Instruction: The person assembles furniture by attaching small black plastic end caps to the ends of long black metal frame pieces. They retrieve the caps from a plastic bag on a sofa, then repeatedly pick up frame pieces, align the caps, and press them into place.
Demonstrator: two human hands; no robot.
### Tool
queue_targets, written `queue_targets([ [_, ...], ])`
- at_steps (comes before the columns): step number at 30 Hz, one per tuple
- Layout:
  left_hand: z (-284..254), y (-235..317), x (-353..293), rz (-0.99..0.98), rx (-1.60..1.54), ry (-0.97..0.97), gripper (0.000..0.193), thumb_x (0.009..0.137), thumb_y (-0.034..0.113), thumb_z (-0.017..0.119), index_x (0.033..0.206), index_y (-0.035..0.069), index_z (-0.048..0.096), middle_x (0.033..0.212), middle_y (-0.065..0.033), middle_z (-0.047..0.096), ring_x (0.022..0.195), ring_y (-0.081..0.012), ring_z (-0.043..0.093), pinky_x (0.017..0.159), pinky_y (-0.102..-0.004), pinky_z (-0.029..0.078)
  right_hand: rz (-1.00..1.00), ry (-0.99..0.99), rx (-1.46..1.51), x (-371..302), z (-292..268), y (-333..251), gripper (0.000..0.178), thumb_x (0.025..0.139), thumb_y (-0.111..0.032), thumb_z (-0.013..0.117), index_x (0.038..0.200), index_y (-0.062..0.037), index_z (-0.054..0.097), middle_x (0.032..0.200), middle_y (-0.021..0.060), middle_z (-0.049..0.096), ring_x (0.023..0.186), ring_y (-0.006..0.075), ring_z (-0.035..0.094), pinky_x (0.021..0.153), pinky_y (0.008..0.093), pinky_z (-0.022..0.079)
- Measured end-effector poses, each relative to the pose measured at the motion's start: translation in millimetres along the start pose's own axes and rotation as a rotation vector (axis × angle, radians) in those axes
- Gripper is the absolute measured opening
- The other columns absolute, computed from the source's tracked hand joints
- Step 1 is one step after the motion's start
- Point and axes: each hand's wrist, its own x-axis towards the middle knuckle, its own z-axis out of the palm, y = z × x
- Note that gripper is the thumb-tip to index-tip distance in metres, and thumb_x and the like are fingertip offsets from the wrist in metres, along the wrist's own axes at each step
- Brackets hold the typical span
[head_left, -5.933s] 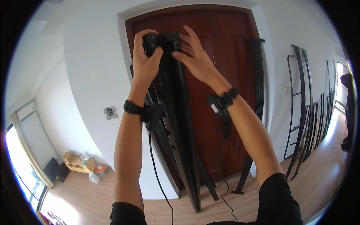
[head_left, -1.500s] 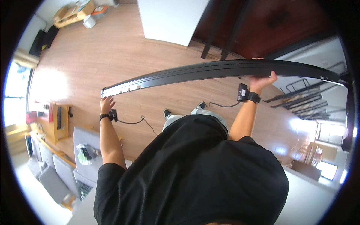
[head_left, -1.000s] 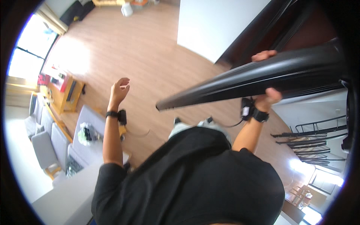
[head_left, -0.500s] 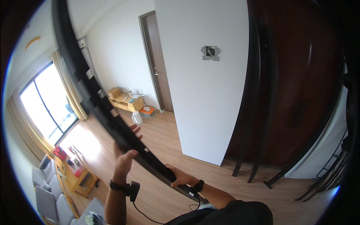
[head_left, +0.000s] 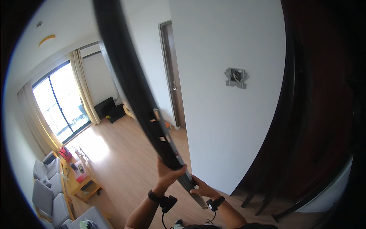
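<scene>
A long black slotted bar point(head_left: 131, 72) rises steeply from my hands past the upper edge of the head view, leaning to the left. It has small rectangular openings along its lower part, and its upper part is smeared by motion. My left hand point(head_left: 169, 174) is wrapped around it above its lower end. Below and to the right, my right hand point(head_left: 202, 187) grips the bar near that end, fingers on its side. A dark band with a small black box and a cable point(head_left: 167, 203) sits on my left wrist, and a similar one point(head_left: 215, 203) on my right.
To the right stand a white wall point(head_left: 221, 126) with an uncovered socket box point(head_left: 236, 78) and dark red panels with black legs point(head_left: 263, 206). Behind is a door point(head_left: 176, 76). At left are a grey sofa point(head_left: 42, 187), a wooden table point(head_left: 82, 185) and a glass door point(head_left: 57, 103).
The bar has swung to a steeper angle, and both hands have moved right in the picture with it. The view has shifted, so the room's layout sits differently. Both hands keep their hold.
</scene>
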Motion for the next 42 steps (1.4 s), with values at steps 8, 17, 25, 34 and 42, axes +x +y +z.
queue_targets([
  [8,28.6,-108.4,93.1,0.068,0.158,-0.052,0.097,0.065,0.011,0.092,0.141,0.001,0.034,0.121,-0.0142,0.056,0.110,-0.0246,0.059,0.094,-0.0403,0.055,0.020,0.584,0.070,-50.7,-42.2,26.6,0.070,0.092,-0.014,0.070,0.155,-0.0087,0.040,0.147,0.0133,0.054,0.136,0.0271,0.054,0.109,0.0439,0.047],
  [17,36.3,-169.7,126.5,-0.019,0.095,-0.083,0.109,0.062,0.011,0.093,0.149,0.002,0.027,0.131,-0.0196,0.052,0.117,-0.0300,0.058,0.099,-0.0433,0.054,0.204,1.089,0.257,-160.3,-10.0,51.3,0.044,0.096,-0.007,0.060,0.138,-0.0004,0.051,0.116,0.0149,0.068,0.104,0.0234,0.070,0.087,0.0339,0.056],
  [25,44.5,-180.5,170.6,0.093,0.253,-0.152,0.110,0.064,0.018,0.094,0.151,-0.002,0.030,0.134,-0.0246,0.054,0.121,-0.0375,0.059,0.103,-0.0463,0.052,0.102,1.061,0.212,-168.4,28.3,60.3,0.039,0.093,0.002,0.060,0.132,0.0022,0.055,0.113,0.0153,0.070,0.099,0.0213,0.070,0.087,0.0318,0.058],
  [34,61.3,-185.8,188.6,0.097,0.246,-0.238,0.108,0.067,0.019,0.092,0.152,-0.002,0.030,0.133,-0.0239,0.057,0.120,-0.0369,0.061,0.103,-0.0453,0.053,0.203,1.025,0.111,-177.6,66.0,46.4,0.030,0.092,0.004,0.059,0.121,0.0048,0.065,0.107,0.0137,0.073,0.100,0.0194,0.071,0.088,0.0305,0.058],
  [42,79.5,-187.7,182.4,0.087,0.354,-0.052,0.113,0.069,0.025,0.095,0.155,-0.001,0.027,0.144,-0.0253,0.047,0.132,-0.0404,0.050,0.112,-0.0474,0.044,0.221,1.118,0.029,-201.0,80.0,46.0,0.026,0.092,0.005,0.059,0.116,0.0050,0.069,0.107,0.0143,0.074,0.098,0.0189,0.072,0.088,0.0295,0.059],
])
